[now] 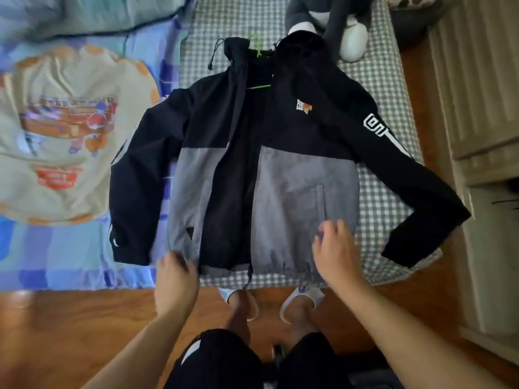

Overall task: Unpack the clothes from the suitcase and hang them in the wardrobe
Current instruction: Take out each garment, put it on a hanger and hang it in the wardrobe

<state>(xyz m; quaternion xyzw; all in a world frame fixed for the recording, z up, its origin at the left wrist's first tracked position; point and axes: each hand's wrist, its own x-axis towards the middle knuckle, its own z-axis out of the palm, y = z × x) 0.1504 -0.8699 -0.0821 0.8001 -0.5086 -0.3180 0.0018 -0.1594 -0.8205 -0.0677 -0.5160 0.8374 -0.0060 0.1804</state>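
Note:
A black and grey hooded jacket (pixel 292 181) lies spread front-up on the bed, unzipped, sleeves out to both sides. A green hanger (pixel 257 51) sits inside its collar, hook poking out near the hood. My left hand (pixel 175 273) hovers at the jacket's lower left hem, fingers loosely curled, holding nothing. My right hand (pixel 335 248) hangs over the lower right grey panel, fingers relaxed, holding nothing. Both hands are motion-blurred. No suitcase or wardrobe is in view.
The bed has a grey checked sheet (pixel 384 197) and a blue cartoon-print quilt (pixel 61 141) on the left. A grey plush toy (pixel 331 21) sits at the far end. Wooden floor (pixel 84 327) lies below; light wooden furniture (pixel 483 108) stands on the right.

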